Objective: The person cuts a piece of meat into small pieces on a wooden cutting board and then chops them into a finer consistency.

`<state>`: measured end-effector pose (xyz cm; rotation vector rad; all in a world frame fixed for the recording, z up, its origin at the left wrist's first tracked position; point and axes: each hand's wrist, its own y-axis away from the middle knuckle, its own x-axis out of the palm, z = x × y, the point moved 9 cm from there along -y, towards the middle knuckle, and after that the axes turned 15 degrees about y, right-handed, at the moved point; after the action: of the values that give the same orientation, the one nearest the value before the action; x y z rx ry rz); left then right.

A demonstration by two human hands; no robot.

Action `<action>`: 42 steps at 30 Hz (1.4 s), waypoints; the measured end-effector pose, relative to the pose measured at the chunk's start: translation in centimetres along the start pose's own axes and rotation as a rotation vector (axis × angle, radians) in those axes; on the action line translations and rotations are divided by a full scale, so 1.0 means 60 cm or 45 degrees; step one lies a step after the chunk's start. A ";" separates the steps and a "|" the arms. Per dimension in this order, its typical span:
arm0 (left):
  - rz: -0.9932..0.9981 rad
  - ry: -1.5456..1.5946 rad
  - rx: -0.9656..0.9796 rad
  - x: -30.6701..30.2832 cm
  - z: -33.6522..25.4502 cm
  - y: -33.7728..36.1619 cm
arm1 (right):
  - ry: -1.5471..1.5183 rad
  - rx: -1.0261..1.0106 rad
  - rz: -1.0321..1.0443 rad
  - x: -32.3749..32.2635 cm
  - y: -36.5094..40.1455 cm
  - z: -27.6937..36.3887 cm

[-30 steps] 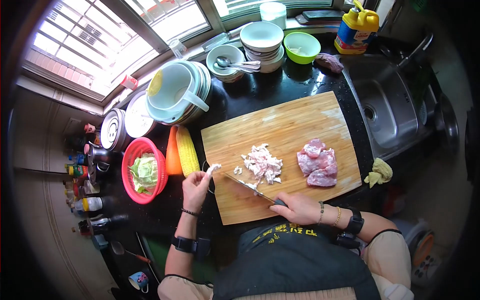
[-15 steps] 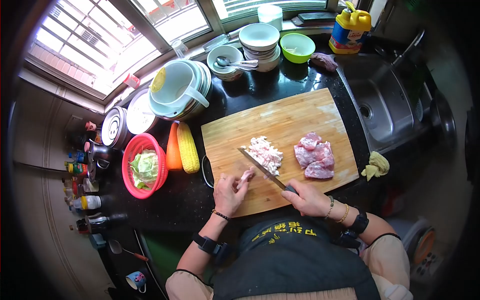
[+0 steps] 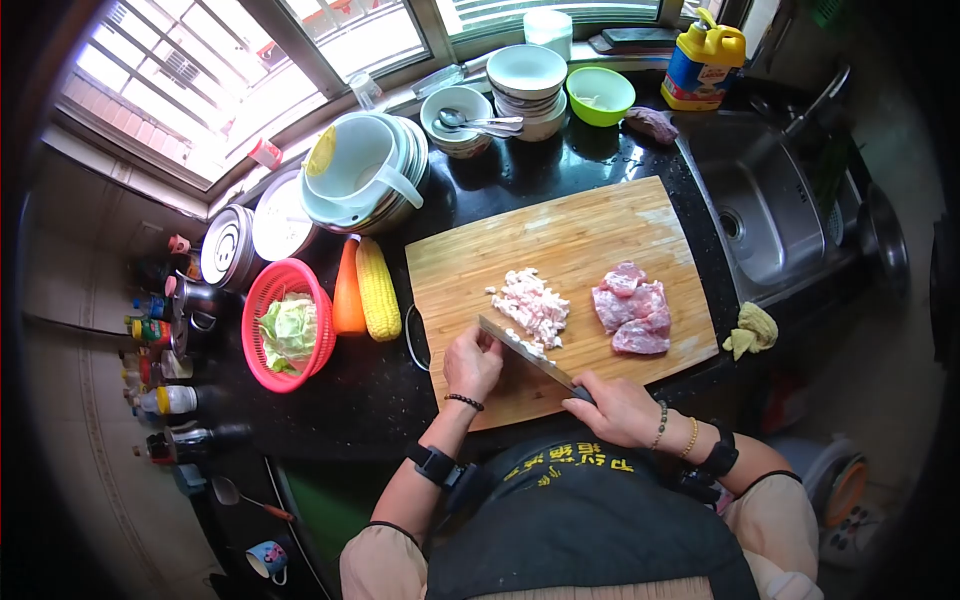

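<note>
Wooden cutting board (image 3: 560, 225), on black counter (image 3: 380, 400). Done: one heap of diced pale-pink meat (image 3: 530, 305), left of board centre. Left, seemingly: one larger raw pink meat piece (image 3: 634, 310), 3 o'clock of heap; cutting looks partway. Right hand (image 3: 620, 408): closed round steel-bladed knife (image 3: 535, 359), tip towards 10 o'clock. Left hand (image 3: 472, 366): fingers bunched beside blade; pinched contents, cannot tell.
</note>
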<state>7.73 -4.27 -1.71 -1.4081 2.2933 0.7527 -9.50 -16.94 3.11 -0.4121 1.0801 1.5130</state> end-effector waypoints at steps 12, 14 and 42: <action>0.009 0.048 0.010 0.011 0.006 -0.014 | 0.105 0.035 0.016 -0.020 0.015 0.015; 0.071 0.077 -0.111 0.015 0.018 -0.014 | 0.088 0.036 -0.015 -0.022 0.020 0.014; -0.008 0.022 -0.094 0.020 0.028 -0.018 | 0.141 0.071 0.018 -0.002 0.009 0.032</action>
<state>8.20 -4.49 -3.99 -1.4585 2.2947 0.8348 -9.38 -15.40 4.41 -0.4545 1.2114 1.4834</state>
